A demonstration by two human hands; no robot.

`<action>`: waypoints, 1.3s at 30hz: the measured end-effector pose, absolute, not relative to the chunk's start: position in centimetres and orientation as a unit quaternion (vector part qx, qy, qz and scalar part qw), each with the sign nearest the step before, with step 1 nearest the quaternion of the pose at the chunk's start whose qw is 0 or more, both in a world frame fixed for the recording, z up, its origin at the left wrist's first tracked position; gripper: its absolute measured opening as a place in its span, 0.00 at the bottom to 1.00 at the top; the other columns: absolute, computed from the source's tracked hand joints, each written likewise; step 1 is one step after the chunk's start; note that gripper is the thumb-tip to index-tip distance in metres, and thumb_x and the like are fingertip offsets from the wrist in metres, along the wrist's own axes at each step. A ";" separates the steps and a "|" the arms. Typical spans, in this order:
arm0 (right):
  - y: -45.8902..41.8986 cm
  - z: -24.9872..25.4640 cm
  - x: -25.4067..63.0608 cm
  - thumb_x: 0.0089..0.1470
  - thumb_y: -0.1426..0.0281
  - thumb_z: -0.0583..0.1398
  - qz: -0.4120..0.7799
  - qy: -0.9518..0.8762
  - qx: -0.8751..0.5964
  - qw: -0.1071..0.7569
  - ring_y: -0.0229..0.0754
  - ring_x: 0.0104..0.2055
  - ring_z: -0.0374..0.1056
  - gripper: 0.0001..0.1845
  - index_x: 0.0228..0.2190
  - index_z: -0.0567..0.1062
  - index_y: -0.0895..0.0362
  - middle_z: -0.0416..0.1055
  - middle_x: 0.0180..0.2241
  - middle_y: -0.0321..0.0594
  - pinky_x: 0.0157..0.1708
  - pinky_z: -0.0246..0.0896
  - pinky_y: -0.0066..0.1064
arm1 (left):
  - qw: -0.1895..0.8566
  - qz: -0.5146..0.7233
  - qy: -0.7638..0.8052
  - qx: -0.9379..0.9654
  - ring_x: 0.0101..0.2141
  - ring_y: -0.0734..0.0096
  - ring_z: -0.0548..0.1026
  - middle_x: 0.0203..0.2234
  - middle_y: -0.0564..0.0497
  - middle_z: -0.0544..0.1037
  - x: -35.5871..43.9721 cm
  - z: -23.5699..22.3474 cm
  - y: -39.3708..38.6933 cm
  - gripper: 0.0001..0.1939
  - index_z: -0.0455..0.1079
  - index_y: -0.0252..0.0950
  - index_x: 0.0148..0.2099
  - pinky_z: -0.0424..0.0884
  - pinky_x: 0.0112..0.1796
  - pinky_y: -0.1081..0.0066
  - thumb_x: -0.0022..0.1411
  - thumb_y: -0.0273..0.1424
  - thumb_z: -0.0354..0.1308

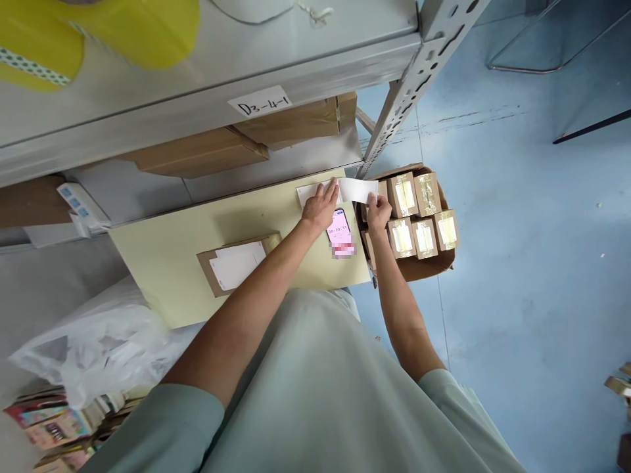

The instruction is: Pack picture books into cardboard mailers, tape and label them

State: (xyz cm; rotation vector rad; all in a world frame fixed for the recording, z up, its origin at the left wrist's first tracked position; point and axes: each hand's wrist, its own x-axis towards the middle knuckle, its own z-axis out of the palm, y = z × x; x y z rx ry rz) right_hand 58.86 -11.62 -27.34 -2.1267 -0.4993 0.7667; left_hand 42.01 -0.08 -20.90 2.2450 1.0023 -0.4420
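Observation:
A white strip of labels lies at the far right corner of the pale yellow board, its right part lifted in a curve. My left hand rests on the strip with its fingers stretched out and pressing down. At the strip's right end, my right hand is closed in a pinch on its edge, near the box of small cartons. Just below the strip, a phone with a lit pink screen lies face up. Left of it on the board sits a brown carton with a white label.
An open cardboard box holding several small taped cartons stands right of the board. A metal shelf with yellow tape rolls overhangs the far side; its perforated post rises close by. A plastic bag lies at left.

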 end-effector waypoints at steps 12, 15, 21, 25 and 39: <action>-19.4 -22.5 57.3 0.64 0.36 0.59 0.262 -0.072 -0.838 0.473 0.47 0.37 0.71 0.31 0.31 0.70 0.51 0.76 0.33 0.45 0.38 0.70 0.39 | 0.409 -0.163 0.413 0.797 0.83 0.42 0.45 0.85 0.35 0.45 40.9 -17.9 0.5 0.44 0.49 0.25 0.85 0.48 0.80 0.55 0.76 0.34 0.59; -20.6 -18.7 55.9 0.63 0.35 0.61 0.243 -0.100 -0.833 0.487 0.45 0.36 0.68 0.32 0.30 0.71 0.51 0.73 0.31 0.40 0.39 0.69 0.38 | 0.452 -0.101 0.433 0.773 0.80 0.46 0.58 0.80 0.32 0.61 38.5 -15.8 -2.1 0.40 0.51 0.25 0.84 0.55 0.78 0.54 0.77 0.34 0.57; -21.6 -10.2 50.4 0.59 0.38 0.68 0.268 -0.170 -0.786 0.531 0.44 0.36 0.67 0.31 0.29 0.74 0.52 0.72 0.30 0.35 0.42 0.66 0.38 | 0.627 0.050 0.446 0.637 0.71 0.46 0.74 0.72 0.33 0.75 31.8 -10.9 -8.3 0.32 0.68 0.35 0.74 0.75 0.66 0.54 0.74 0.44 0.61; -21.5 -5.7 45.7 0.57 0.38 0.71 0.353 -0.145 -0.729 0.568 0.41 0.32 0.64 0.32 0.27 0.72 0.52 0.69 0.27 0.33 0.38 0.63 0.35 | 0.703 0.076 0.469 0.529 0.51 0.52 0.86 0.61 0.32 0.84 26.7 -6.4 -10.2 0.36 0.75 0.34 0.65 0.82 0.49 0.59 0.65 0.53 0.71; -18.6 3.4 32.5 0.59 0.39 0.72 0.401 -0.228 -0.688 0.561 0.38 0.29 0.60 0.34 0.25 0.66 0.50 0.64 0.25 0.30 0.32 0.60 0.33 | 0.698 0.237 0.460 0.494 0.27 0.69 0.75 0.35 0.44 0.88 10.1 5.6 -12.3 0.16 0.81 0.37 0.37 0.70 0.28 0.68 0.62 0.46 0.71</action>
